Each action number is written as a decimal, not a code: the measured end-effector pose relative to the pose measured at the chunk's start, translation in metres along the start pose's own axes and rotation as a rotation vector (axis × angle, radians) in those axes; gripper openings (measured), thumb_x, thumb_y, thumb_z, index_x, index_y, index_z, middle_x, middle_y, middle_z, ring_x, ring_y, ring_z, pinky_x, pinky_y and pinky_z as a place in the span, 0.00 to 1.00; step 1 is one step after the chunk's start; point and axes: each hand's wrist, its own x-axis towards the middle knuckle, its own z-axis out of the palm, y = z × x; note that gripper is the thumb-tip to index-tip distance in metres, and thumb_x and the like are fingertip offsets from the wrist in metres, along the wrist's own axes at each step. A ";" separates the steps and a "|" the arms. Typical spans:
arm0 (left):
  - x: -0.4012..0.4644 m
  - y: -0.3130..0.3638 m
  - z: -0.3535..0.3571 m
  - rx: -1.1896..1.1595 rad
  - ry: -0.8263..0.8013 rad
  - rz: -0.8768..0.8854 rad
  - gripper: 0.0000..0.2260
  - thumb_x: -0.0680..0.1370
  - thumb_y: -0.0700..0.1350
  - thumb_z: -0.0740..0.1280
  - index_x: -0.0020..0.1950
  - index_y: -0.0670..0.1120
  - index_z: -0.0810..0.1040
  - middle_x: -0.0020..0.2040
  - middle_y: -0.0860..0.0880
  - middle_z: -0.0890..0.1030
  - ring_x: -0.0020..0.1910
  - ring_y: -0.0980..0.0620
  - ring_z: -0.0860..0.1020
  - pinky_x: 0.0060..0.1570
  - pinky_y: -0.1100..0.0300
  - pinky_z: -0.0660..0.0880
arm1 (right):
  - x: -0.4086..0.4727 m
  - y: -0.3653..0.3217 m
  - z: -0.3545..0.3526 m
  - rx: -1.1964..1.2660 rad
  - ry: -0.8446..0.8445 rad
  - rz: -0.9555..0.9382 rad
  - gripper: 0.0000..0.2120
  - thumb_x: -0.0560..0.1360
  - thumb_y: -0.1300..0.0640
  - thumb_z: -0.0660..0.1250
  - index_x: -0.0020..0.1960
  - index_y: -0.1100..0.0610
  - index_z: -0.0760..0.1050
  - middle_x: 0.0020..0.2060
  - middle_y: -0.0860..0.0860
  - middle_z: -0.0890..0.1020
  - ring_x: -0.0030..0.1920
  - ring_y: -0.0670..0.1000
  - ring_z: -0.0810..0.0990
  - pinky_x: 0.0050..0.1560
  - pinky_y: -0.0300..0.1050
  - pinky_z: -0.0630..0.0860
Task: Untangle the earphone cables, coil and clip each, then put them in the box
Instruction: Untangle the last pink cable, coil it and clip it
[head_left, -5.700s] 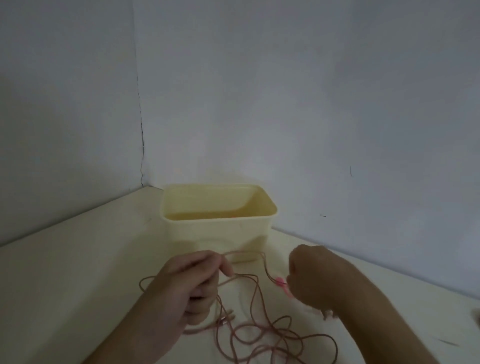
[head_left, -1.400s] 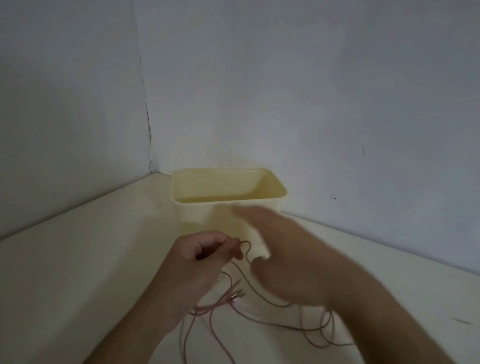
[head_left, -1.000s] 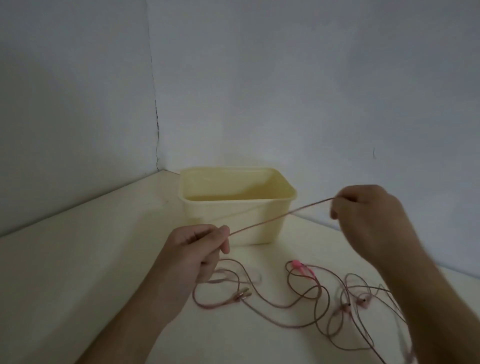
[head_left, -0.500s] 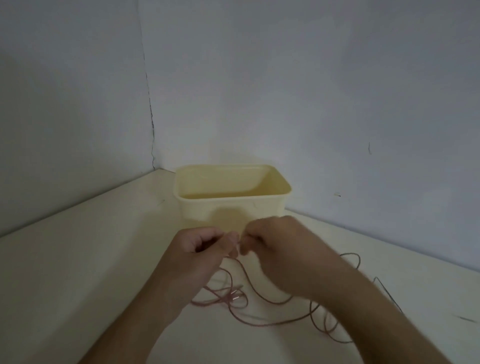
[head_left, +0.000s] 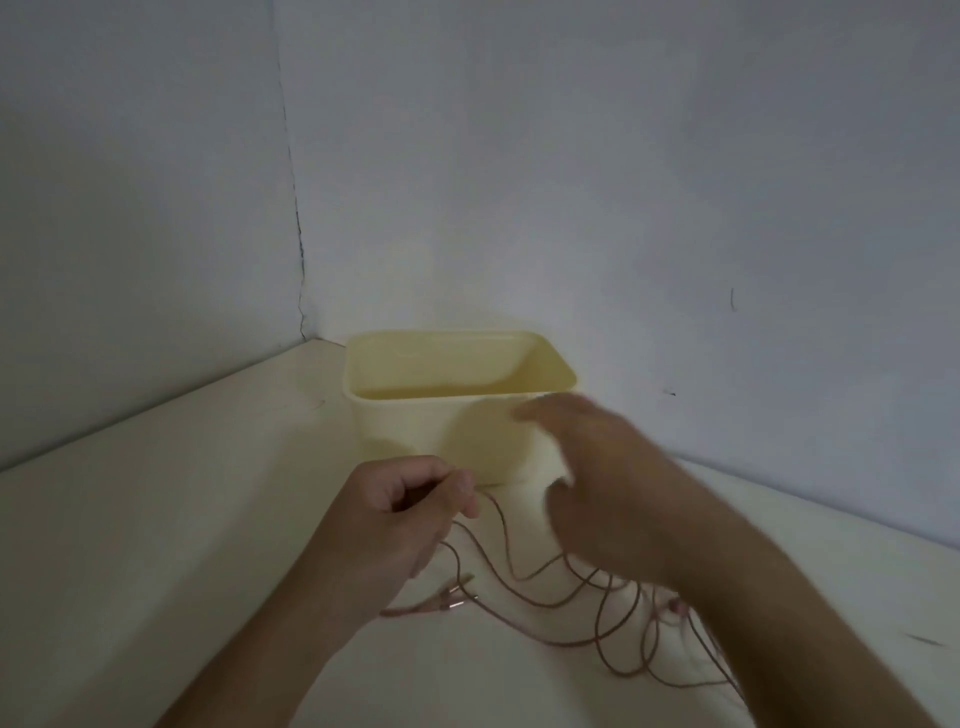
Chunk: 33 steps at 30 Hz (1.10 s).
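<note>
A thin pink earphone cable (head_left: 524, 587) lies in loose loops on the pale table, with its metal plug (head_left: 453, 601) near my left wrist. My left hand (head_left: 400, 512) is curled and pinches the cable between thumb and forefinger. My right hand (head_left: 597, 483) is blurred by motion, its fingers stretched out towards the box, above the cable loops; no cable shows in it. The cream plastic box (head_left: 415, 431) stands open just behind both hands, and what shows of its inside is bare. My right forearm hides part of the cable.
The table (head_left: 156, 545) sits in a corner between two grey walls (head_left: 623, 182). A small dark mark (head_left: 924, 640) lies on the table at the far right.
Half a second ago both hands met at the cable in front of the box. My right hand has since let go, opened and swung up to the right; my left hand keeps its pinch.
</note>
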 end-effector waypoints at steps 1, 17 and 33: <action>0.000 -0.001 0.001 0.010 -0.002 0.001 0.13 0.81 0.48 0.73 0.39 0.43 0.84 0.27 0.46 0.64 0.27 0.50 0.60 0.32 0.53 0.58 | -0.001 -0.011 0.009 0.074 -0.074 -0.116 0.30 0.78 0.66 0.64 0.77 0.46 0.70 0.72 0.43 0.73 0.71 0.44 0.73 0.64 0.24 0.67; 0.001 0.006 -0.013 -0.145 -0.065 -0.077 0.12 0.77 0.48 0.69 0.39 0.40 0.81 0.29 0.50 0.61 0.27 0.52 0.57 0.30 0.57 0.56 | 0.008 0.027 -0.002 -0.127 0.455 0.346 0.10 0.79 0.57 0.59 0.43 0.53 0.77 0.40 0.51 0.82 0.41 0.56 0.79 0.43 0.50 0.76; 0.004 0.004 -0.016 -0.133 -0.004 -0.061 0.15 0.75 0.50 0.72 0.36 0.40 0.79 0.29 0.49 0.60 0.29 0.50 0.56 0.32 0.54 0.52 | 0.004 0.053 -0.037 0.000 0.355 0.431 0.10 0.77 0.58 0.65 0.39 0.57 0.81 0.30 0.49 0.81 0.36 0.55 0.79 0.39 0.46 0.73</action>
